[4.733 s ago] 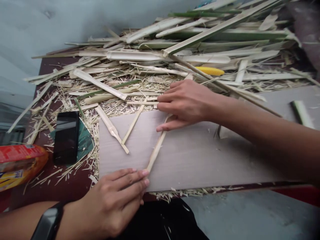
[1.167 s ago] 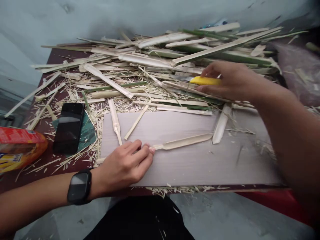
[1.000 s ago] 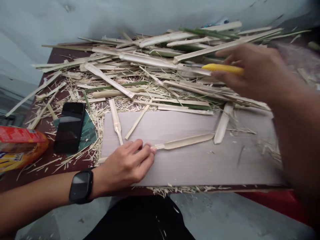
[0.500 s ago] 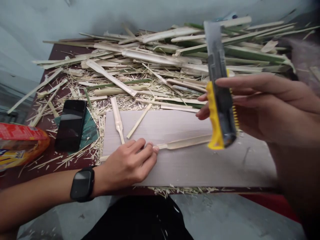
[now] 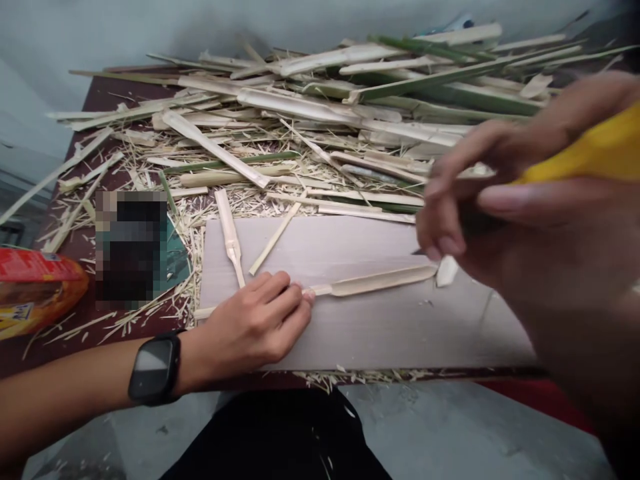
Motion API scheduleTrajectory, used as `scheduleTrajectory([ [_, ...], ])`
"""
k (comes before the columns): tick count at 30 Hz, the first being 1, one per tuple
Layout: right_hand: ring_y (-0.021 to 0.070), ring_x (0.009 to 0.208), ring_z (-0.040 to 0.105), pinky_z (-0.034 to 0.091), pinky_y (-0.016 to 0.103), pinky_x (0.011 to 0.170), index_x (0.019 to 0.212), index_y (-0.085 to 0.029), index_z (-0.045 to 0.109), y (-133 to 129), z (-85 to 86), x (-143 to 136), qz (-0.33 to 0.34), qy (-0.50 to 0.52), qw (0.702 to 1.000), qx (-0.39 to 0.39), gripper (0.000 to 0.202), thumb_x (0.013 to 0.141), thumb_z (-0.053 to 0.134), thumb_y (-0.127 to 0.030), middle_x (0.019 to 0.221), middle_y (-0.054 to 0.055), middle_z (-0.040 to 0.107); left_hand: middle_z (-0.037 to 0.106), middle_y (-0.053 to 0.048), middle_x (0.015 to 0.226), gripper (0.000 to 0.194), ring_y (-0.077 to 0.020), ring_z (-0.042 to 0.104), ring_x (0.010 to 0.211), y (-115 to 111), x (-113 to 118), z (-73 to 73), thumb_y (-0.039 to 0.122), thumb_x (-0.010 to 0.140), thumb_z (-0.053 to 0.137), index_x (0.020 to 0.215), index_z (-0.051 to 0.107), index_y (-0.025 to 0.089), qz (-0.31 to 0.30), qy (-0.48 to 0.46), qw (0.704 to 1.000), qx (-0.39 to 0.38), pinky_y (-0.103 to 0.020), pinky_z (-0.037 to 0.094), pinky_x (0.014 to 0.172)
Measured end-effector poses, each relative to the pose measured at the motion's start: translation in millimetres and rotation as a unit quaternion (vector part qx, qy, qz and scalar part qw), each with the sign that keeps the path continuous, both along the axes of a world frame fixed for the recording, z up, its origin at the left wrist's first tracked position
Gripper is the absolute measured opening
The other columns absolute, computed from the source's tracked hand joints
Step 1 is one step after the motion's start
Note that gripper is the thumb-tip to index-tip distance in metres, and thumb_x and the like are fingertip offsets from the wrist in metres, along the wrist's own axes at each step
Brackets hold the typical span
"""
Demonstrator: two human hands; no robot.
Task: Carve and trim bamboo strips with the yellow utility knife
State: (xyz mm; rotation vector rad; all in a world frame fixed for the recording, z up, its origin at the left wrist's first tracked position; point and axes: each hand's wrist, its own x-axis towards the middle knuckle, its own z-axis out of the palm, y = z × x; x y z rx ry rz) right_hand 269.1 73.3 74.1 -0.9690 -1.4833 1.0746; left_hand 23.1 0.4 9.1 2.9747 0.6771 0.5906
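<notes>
My left hand [image 5: 267,317], wearing a black watch, rests on the pale board [image 5: 370,333]. Its fingers pinch the narrow end of a carved bamboo piece [image 5: 385,280], whose wider blade lies flat toward the right. Blurred by motion, my right hand [image 5: 520,200] is raised over the board's right side, closed around a utility knife with a yellow handle [image 5: 585,150]. A dark pointed tip shows below its fingers; most of the knife is hidden by the hand. A small whitish chip [image 5: 447,272] sits at the bamboo piece's far end.
Bamboo strips [image 5: 300,110] and shavings are heaped behind the board. Another carved bamboo piece [image 5: 230,233] and a thin stick [image 5: 275,239] lie near my left hand. At left are a pixelated dark object [image 5: 135,250] on a green sheet and an orange-red packet [image 5: 40,290].
My right hand has turned the knife from blade-up to blade pointing down and left, moving it right. My left hand keeps its hold on the bamboo piece. The view has shifted slightly.
</notes>
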Motion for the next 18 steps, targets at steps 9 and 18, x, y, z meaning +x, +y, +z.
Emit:
scheduleTrajectory([
  [9, 0.0089, 0.038, 0.05, 0.039, 0.023, 0.034, 0.088, -0.023, 0.044, -5, -24.6, -40, 0.165, 0.098, 0.952, -0.239, 0.022, 0.087, 0.065, -0.017, 0.061, -0.007, 0.058, 0.067, -0.019, 0.102, 0.025, -0.0243, 0.053, 0.082, 1, 1, 1.6, 0.007, 0.097, 0.051, 0.115, 0.064, -0.005, 0.007, 0.017, 0.999, -0.029, -0.041, 0.058, 0.068],
  [18, 0.0084, 0.046, 0.048, 0.049, 0.023, 0.039, 0.095, -0.023, 0.046, -4, -37.9, -55, 0.201, 0.156, 0.938, -0.236, 0.012, 0.099, 0.053, -0.032, 0.068, -0.007, 0.052, 0.064, -0.02, 0.094, 0.027, -0.0267, 0.052, 0.085, 1, 3, 1.7, 0.007, 0.096, 0.051, 0.114, 0.064, -0.009, 0.0, 0.008, 0.998, -0.066, -0.042, 0.056, 0.071],
])
